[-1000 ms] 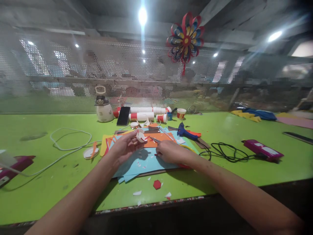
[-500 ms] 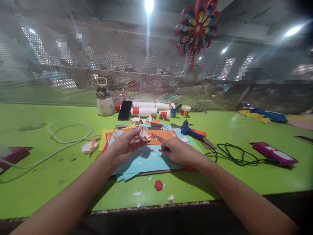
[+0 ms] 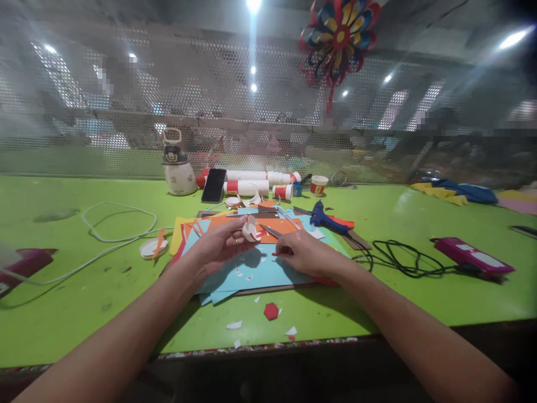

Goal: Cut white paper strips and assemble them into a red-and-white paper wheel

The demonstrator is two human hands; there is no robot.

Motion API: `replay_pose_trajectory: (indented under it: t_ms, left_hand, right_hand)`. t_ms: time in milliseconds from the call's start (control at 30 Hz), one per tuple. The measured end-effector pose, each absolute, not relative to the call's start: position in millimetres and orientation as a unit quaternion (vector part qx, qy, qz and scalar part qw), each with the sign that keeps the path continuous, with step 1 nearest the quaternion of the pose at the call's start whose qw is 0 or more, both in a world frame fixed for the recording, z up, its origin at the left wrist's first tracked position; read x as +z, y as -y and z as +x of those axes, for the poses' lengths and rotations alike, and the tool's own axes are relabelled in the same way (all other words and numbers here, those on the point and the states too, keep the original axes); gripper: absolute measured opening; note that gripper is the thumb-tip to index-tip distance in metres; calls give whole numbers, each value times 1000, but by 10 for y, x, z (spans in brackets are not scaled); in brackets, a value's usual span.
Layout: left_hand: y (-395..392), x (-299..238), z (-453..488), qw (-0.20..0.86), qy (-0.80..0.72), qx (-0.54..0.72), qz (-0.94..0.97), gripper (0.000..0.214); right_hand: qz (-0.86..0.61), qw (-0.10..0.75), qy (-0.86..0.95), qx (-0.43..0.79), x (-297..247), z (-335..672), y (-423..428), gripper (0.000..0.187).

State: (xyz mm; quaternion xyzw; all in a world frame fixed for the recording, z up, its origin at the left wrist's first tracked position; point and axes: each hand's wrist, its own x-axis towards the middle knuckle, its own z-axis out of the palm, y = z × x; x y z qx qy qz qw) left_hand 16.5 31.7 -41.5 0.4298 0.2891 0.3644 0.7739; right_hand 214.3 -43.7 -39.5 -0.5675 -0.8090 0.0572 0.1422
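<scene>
My left hand (image 3: 216, 246) pinches a small cut paper cup (image 3: 250, 231), white with red parts, between thumb and fingers. My right hand (image 3: 304, 253) is closed around a pair of scissors (image 3: 269, 230), whose dark pointed blade faces the cup's cut edge. A bit of red handle shows below the knuckles; the rest of the handle is hidden in the hand. Beneath both hands lie stacked sheets of coloured paper, a light blue sheet (image 3: 235, 282) on top near me and an orange sheet (image 3: 268, 238) behind. Small white and red scraps dot the blue sheet.
A blue glue gun (image 3: 329, 220) lies right of the paper, its black cord running to a purple power strip (image 3: 472, 257). Behind stand a bottle (image 3: 179, 173), a phone (image 3: 214, 186), stacked paper cups (image 3: 247, 188) and one upright cup (image 3: 319, 186). A red hexagon (image 3: 271, 311) lies near the edge.
The view has shifted slightly. Both hands keep nearly the same places, with the scissors' blade still beside the paper cup.
</scene>
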Motion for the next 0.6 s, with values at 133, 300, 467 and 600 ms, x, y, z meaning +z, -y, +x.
replay_pose_trajectory:
  t_ms: [133,300,467,600]
  left_hand:
    - [-324,-444,167,781,-273,356,434,17]
    - [-321,-438,164,785,-266,359,429,17]
    - [-308,-420,154,781,-262,364,434,17]
    - [-290,-427,152,782,-259,357,441,21]
  right_hand:
    - [-568,146,808,55,-429,2143,416,16]
    - [-575,161,801,43,-477,2146,409,12]
    - [-565,175,805,42,-494,2158,434,13]
    - [-554,184,811,39,-517,2146,426,16]
